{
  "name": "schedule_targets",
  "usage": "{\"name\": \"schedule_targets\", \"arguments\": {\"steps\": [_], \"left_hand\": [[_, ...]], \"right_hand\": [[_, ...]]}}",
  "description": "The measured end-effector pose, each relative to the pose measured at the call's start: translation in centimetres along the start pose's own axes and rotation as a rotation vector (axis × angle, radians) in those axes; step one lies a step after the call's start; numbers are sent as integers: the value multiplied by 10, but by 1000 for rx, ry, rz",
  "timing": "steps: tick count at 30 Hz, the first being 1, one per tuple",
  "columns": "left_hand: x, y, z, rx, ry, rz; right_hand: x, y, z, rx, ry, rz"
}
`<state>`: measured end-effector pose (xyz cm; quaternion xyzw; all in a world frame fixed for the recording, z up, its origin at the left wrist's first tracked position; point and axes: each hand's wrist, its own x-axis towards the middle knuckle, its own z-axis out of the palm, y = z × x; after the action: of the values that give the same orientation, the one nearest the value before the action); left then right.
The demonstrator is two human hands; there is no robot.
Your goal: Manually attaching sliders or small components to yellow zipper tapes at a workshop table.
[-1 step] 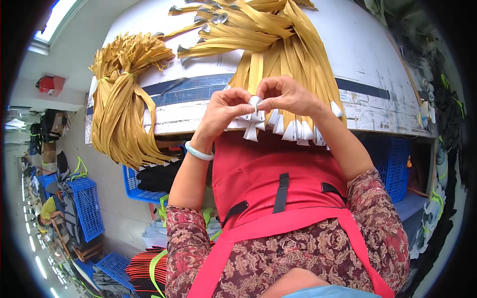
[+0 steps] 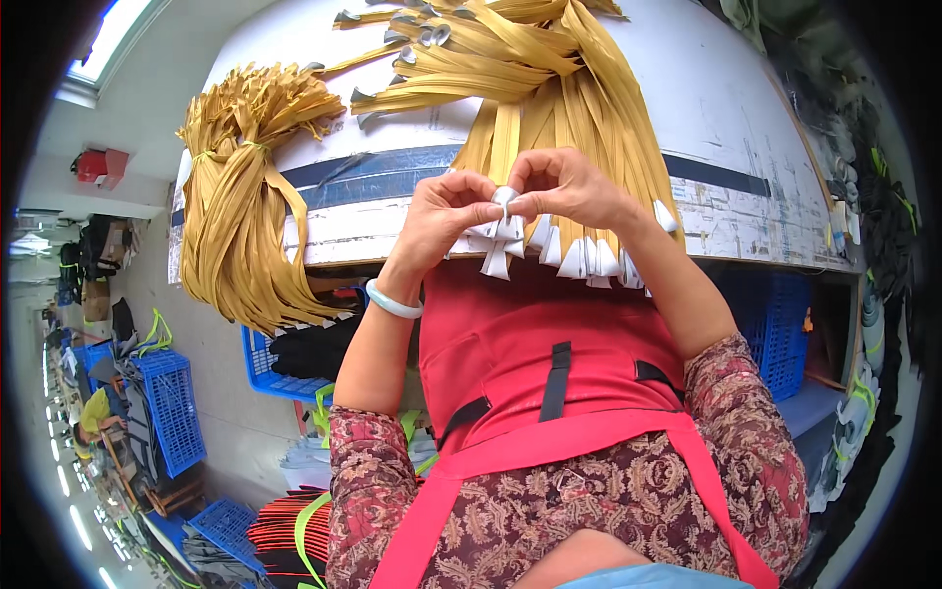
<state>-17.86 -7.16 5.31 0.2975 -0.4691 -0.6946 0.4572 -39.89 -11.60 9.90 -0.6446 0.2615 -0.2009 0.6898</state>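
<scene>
My left hand (image 2: 444,214) and my right hand (image 2: 567,190) meet at the table's near edge, thumbs and fingertips closed in a pinch. Between them is a small whitish-grey tab (image 2: 504,196), curled at the end of a flat gold strip (image 2: 506,133) that looks like zipper tape. More gold strips (image 2: 643,137) hang toward me beside my right hand, with white tabs (image 2: 574,259) at their near ends. Beneath my fingers several white tabs (image 2: 497,257) overlap. Across the far part lies a sheaf of gold strips (image 2: 471,59) with grey tabs on its left ends.
A tied bundle of gold strips (image 2: 231,211) drapes over the left edge of the white table (image 2: 731,118). Below it stands a blue crate (image 2: 265,368) with black material. Another blue crate (image 2: 780,329) sits under the right side. Blue baskets (image 2: 175,407) stand at left.
</scene>
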Motion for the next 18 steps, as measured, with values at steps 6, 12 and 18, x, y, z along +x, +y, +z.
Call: {"name": "schedule_targets", "arguments": {"steps": [6, 12, 18], "left_hand": [[4, -9, 20, 135, 303, 201], [-5, -23, 36, 591, 341, 388], [-9, -2, 8, 523, 184, 258]], "right_hand": [[4, 5, 24, -386, 373, -40], [13, 38, 22, -597, 700, -281], [0, 35, 35, -125, 445, -340]]}}
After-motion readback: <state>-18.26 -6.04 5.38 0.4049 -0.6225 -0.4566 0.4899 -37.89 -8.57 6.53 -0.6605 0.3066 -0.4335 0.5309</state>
